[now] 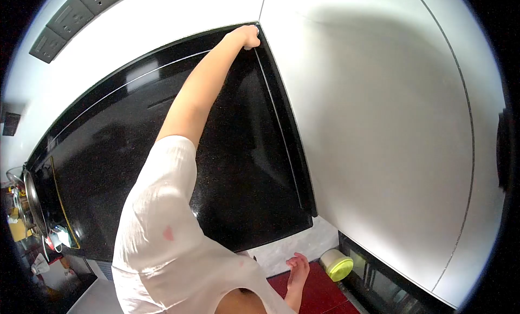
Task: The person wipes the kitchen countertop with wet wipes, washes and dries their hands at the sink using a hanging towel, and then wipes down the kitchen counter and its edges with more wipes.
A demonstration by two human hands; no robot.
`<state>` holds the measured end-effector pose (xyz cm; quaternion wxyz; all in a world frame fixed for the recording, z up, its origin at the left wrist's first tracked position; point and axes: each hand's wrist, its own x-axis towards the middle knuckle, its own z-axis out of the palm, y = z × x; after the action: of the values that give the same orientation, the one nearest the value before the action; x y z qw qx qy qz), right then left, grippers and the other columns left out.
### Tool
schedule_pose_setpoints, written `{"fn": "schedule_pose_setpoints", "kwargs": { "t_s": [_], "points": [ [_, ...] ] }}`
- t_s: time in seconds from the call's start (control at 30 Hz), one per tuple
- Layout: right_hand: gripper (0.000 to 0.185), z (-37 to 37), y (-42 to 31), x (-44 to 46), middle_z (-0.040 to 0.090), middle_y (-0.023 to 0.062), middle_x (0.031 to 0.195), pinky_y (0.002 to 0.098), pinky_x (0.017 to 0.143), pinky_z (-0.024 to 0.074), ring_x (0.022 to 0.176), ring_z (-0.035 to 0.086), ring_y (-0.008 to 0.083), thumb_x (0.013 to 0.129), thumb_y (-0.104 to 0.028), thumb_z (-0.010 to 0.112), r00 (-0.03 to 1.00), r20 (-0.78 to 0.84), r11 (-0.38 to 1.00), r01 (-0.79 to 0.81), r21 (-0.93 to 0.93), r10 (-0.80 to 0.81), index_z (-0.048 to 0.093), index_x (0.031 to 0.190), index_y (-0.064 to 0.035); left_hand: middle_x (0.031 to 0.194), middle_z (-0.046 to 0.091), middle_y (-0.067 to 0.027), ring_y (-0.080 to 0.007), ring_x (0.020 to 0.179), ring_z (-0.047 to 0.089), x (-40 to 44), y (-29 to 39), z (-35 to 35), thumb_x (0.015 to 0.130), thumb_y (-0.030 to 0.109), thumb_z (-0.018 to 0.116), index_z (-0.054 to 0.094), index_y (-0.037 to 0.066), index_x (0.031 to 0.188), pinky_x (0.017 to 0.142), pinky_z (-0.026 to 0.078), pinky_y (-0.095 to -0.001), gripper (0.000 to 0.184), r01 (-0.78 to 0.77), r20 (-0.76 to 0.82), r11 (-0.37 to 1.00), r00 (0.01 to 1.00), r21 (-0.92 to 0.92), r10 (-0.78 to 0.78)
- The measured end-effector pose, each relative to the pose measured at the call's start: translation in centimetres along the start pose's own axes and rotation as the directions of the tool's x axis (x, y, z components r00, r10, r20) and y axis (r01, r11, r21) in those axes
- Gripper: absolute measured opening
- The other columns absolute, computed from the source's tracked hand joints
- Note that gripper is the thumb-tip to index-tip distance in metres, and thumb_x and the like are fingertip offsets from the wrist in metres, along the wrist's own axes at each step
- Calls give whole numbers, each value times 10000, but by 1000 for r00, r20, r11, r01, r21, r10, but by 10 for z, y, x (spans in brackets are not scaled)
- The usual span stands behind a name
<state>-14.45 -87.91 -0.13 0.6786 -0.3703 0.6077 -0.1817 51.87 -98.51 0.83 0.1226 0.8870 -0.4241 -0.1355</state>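
My left hand (249, 37) is stretched out to the far corner of a glossy black countertop (238, 168), where two raised black edges meet at the white wall. Its fingers are curled closed against that corner. A small pale bit shows by the fingertips, but what it is cannot be made out. Low in the view, my right hand (298, 269) hangs beside my body, above a dark red floor surface. Its fingers are loosely bent and apart, with nothing visible in them.
Grey power sockets (70, 17) line the wall at upper left. A pan lid (33, 203) and kitchen items crowd the far left end. A tub with a yellow-green lid (339, 268) stands on the lower right. White wall panels (390, 130) bound the right side.
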Motion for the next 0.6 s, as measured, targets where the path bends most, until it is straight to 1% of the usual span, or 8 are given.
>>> {"fn": "schedule_pose_setpoints", "kwargs": {
  "t_s": [0.03, 0.13, 0.17, 0.27, 0.3, 0.4, 0.5, 0.6],
  "points": [
    [175, 0, 0, -1, 545, 48, 661, 269, 627, 461, 622, 542, 136, 805, -96, 465, 1000, -7, 1000, -5, -5, 5, 518, 926, 19, 805, 577, -254, -349, 797, 570, -2, -1, 3, 608, 116, 475, 586, -72, 763, 703, 455, -385, 267, -12, -56, 1000, 998, -3, 11],
    [177, 4, -2, -4, 544, 46, 660, 268, 633, 460, 630, 544, 133, 804, -96, 465, 1000, -9, 1000, -11, -10, 11, 519, 929, 19, 852, 570, -257, -349, 844, 559, -11, -1, 4, 624, 107, 464, 577, -79, 792, 750, 442, -385, 275, -127, -117, 990, 984, 62, 134],
    [178, 4, -3, -5, 544, 45, 660, 268, 636, 460, 631, 545, 132, 804, -95, 465, 1000, 1, 1000, -11, -8, 11, 519, 930, 19, 849, 566, -260, -357, 842, 553, -12, 1, 1, 635, 113, 449, 572, -86, 776, 753, 436, -393, 273, -139, -36, 990, 989, 39, 140],
    [183, 6, -4, -9, 545, 45, 662, 269, 644, 461, 632, 544, 132, 802, -91, 463, 1000, 19, 1000, 1, -5, -1, 520, 937, 18, 846, 563, -260, -362, 824, 551, -12, 5, -6, 645, 144, 446, 570, -81, 769, 737, 438, -403, 286, -170, 58, 983, 984, 63, 166],
    [185, 6, -4, -9, 545, 45, 663, 270, 646, 462, 633, 544, 133, 801, -90, 462, 1000, 22, 1000, 9, -4, -9, 521, 939, 17, 824, 563, -257, -368, 795, 550, -14, 4, -5, 652, 163, 445, 570, -69, 749, 720, 439, -410, 281, -174, 67, 981, 983, 81, 169],
    [183, 3, 0, -11, 547, 45, 664, 271, 643, 461, 628, 542, 135, 798, -85, 460, 999, 21, 1000, -24, -12, 24, 525, 936, 15, 807, 566, -250, -368, 782, 551, -20, 7, -6, 658, 162, 445, 569, -59, 728, 710, 440, -413, 263, -266, 105, 956, 961, 126, 254],
    [178, 6, -2, -16, 545, 44, 662, 267, 635, 457, 619, 537, 135, 798, -83, 457, 999, -8, 999, -33, -6, 33, 527, 930, 15, 799, 563, -245, -372, 777, 546, -27, 9, -7, 671, 169, 441, 575, -41, 731, 702, 438, -427, 256, -304, 167, 943, 945, 133, 281],
    [175, 4, 1, -20, 545, 45, 662, 260, 630, 456, 618, 535, 133, 799, -81, 455, 1000, 4, 1000, -2, 16, 2, 528, 929, 11, 776, 566, -247, -378, 752, 548, -40, 17, -3, 684, 175, 431, 579, -26, 730, 696, 440, -432, 253, -369, 180, 919, 922, 140, 343]
  ]
}}
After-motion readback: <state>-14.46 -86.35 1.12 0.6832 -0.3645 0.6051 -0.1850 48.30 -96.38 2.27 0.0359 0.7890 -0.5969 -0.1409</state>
